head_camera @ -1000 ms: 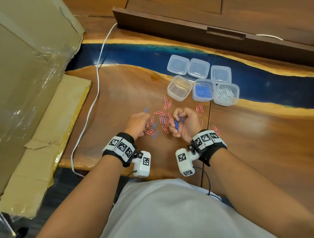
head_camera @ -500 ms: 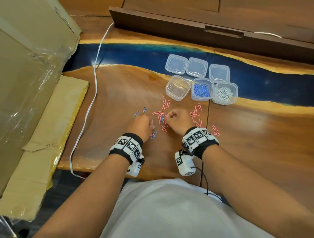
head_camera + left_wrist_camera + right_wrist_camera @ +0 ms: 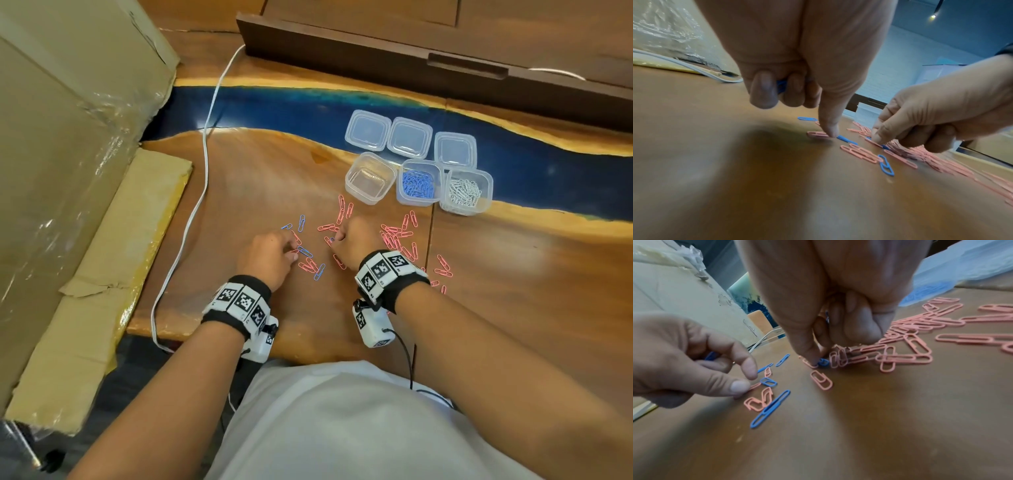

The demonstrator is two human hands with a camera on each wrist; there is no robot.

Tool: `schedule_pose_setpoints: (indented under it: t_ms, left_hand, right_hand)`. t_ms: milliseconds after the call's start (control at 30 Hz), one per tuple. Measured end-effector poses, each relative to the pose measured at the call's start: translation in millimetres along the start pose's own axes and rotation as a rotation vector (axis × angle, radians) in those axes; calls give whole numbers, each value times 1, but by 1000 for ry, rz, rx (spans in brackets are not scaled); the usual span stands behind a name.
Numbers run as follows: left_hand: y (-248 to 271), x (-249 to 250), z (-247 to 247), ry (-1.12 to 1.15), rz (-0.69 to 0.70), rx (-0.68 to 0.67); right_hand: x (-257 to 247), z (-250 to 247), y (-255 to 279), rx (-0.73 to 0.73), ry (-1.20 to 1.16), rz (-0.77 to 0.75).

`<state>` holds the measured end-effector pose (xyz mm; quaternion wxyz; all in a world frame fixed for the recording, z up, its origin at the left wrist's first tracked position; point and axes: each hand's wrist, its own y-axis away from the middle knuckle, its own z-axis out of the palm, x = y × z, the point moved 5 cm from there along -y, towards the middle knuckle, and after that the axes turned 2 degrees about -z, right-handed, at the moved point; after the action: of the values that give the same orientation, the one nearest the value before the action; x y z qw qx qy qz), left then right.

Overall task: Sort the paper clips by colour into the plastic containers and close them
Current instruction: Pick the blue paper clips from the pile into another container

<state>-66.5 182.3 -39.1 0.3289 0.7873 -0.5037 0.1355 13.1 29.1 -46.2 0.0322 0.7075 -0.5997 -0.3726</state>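
Pink paper clips (image 3: 394,236) and a few blue paper clips (image 3: 319,271) lie scattered on the wooden table (image 3: 260,178). My left hand (image 3: 291,251) keeps blue clips (image 3: 781,86) under its curled fingers, and one fingertip (image 3: 831,132) presses down beside a pink clip. My right hand (image 3: 337,236) also hides a blue clip (image 3: 827,316) in its curled fingers while thumb and forefinger pinch another blue clip (image 3: 823,362) at the edge of the pink pile. Beyond stand three open tubs: an empty one (image 3: 370,178), one with blue clips (image 3: 419,183), one with white clips (image 3: 466,192).
Three clear lids (image 3: 409,137) lie behind the tubs on the blue resin strip. A white cable (image 3: 202,178) runs down the table's left side next to a large cardboard box (image 3: 61,137). A dark wooden ledge (image 3: 411,58) borders the far side.
My right hand, raised and turned up with blue clips a second ago, has rolled over and dropped onto the pile. The left hand has shifted slightly right among the clips.
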Motion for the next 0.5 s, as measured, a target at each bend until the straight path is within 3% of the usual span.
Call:
schedule_pose_setpoints:
  t_ms: [133, 367, 500]
  left_hand:
    - [-2, 17, 4, -186, 132, -36]
    - [-15, 24, 8, -352, 200, -140]
    - [-13, 25, 11, -400, 243, -108]
  right_hand:
    - [1, 0, 4, -73, 56, -26]
    - [0, -1, 10, -103, 82, -76]
    - [-1, -3, 13, -82, 147, -108]
